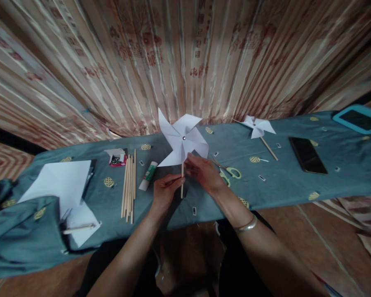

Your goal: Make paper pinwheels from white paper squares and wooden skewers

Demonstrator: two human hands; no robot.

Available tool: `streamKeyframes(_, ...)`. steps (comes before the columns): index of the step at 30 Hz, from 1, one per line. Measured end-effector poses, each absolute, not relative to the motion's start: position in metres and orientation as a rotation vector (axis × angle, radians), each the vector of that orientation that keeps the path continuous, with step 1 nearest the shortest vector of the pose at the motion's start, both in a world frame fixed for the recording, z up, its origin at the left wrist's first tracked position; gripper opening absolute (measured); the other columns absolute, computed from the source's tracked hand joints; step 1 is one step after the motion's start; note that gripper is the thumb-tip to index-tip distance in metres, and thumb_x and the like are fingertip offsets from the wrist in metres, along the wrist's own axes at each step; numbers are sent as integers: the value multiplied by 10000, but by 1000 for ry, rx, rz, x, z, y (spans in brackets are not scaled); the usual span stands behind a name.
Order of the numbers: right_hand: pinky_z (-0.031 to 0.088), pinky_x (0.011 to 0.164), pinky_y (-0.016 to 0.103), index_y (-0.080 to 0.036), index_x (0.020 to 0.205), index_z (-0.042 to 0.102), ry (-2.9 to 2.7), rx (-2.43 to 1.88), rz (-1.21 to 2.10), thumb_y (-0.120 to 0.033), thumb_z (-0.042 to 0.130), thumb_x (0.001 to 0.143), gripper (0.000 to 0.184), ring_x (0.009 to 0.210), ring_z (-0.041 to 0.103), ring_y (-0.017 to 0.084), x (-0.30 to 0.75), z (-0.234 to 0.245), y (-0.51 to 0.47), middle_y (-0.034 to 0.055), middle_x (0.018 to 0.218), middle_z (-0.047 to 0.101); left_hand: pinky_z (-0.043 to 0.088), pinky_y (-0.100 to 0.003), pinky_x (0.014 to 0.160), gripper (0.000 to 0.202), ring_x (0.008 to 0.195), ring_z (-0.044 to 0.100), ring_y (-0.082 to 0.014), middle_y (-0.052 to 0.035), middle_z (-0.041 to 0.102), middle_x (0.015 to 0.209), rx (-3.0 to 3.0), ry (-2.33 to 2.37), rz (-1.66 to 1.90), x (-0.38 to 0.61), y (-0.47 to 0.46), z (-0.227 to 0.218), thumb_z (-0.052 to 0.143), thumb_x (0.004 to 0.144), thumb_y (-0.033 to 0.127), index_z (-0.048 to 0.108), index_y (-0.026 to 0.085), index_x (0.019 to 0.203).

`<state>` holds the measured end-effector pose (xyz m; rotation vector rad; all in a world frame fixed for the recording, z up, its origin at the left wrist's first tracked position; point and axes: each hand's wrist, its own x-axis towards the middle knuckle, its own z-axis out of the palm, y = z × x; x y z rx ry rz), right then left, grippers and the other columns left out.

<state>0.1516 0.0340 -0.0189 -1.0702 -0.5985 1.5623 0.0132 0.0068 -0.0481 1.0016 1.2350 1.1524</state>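
Observation:
A white paper pinwheel [182, 138] with a shiny pin at its centre stands upright on a thin wooden stick [182, 190]. My left hand [165, 190] is closed round the stick just below the paper. My right hand [204, 173] pinches the lower right edge of the paper blades, fingers together. Both hands hover over the near edge of a table covered in grey-blue cloth [278, 181].
Several wooden sticks [129, 187] lie left of my hands, beside a glue stick [148, 176] and a small pin box [117, 158]. White paper sheets [60, 181] lie at far left. Green-handled scissors [230, 172], a second pinwheel [258, 128], a black phone [307, 155] and a blue tablet [360, 119] sit to the right.

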Motion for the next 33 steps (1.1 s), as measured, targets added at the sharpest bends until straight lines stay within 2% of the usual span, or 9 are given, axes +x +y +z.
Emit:
streamKeyframes(5, 302, 414, 223, -201, 547, 701, -1028, -1186, 1358, -646, 744, 655, 460, 463, 481, 85, 167, -5, 25, 12, 563, 658, 532, -331, 766, 212, 747, 674, -193, -45, 754, 762, 962, 1250, 1171, 7, 13, -43, 833, 570, 309, 788, 196, 744)
streamKeyframes(10, 172, 380, 248, -209, 531, 672, -902, -1134, 1265, -618, 761, 653, 437, 382, 357, 70, 197, 4, 28, 21, 550, 663, 542, -353, 762, 245, 753, 686, -216, -64, 762, 761, 964, 1252, 1142, 3, 13, -43, 855, 543, 349, 787, 196, 723)
streamKeyframes(12, 196, 392, 251, -219, 529, 664, -815, -1134, 1118, -586, 786, 637, 401, 395, 353, 71, 207, 3, 33, 13, 569, 668, 540, -353, 758, 262, 748, 683, -216, -63, 763, 756, 964, 1246, 1124, 2, 12, -44, 862, 528, 370, 787, 198, 712)
streamKeyframes(15, 373, 509, 254, -246, 621, 709, -788, -1188, 888, -532, 816, 627, 305, 537, 508, 108, 216, 0, 40, 0, 685, 706, 530, -337, 747, 250, 756, 674, -209, -57, 763, 770, 1017, 1224, 1069, 1, 9, -45, 855, 550, 373, 792, 207, 726)
streamKeyframes(18, 460, 671, 280, -262, 744, 750, -869, -1192, 952, -538, 818, 625, 308, 719, 612, 160, 217, -3, 44, -7, 757, 725, 516, -328, 746, 220, 765, 668, -212, -57, 764, 776, 1078, 1198, 996, 0, 6, -44, 846, 566, 355, 795, 208, 722)
streamKeyframes(20, 458, 647, 274, -250, 754, 754, -874, -1159, 1114, -550, 822, 607, 340, 674, 604, 156, 216, -5, 46, -16, 698, 706, 508, -323, 738, 202, 754, 663, -211, -52, 762, 760, 1097, 1190, 946, -1, 5, -43, 841, 563, 345, 794, 212, 708)
streamKeyframes(23, 417, 544, 240, -231, 673, 729, -804, -1119, 1257, -498, 860, 558, 319, 550, 540, 116, 213, -5, 48, -37, 605, 663, 497, -315, 726, 179, 747, 659, -207, -49, 759, 748, 1107, 1187, 908, -3, 5, -43, 828, 566, 327, 795, 218, 703)
streamKeyframes(26, 391, 498, 226, -220, 618, 707, -759, -1109, 1288, -447, 884, 530, 301, 511, 520, 100, 212, -4, 49, -38, 588, 661, 490, -315, 739, 163, 756, 657, -206, -51, 761, 757, 1102, 1186, 915, -3, 6, -44, 818, 572, 310, 797, 220, 706)
streamKeyframes(33, 383, 461, 230, -213, 585, 704, -723, -1100, 1308, -444, 905, 505, 317, 475, 506, 99, 209, -3, 48, -32, 541, 653, 490, -306, 723, 166, 745, 653, -200, -52, 757, 748, 1099, 1197, 910, -5, 5, -44, 814, 577, 302, 798, 208, 713)
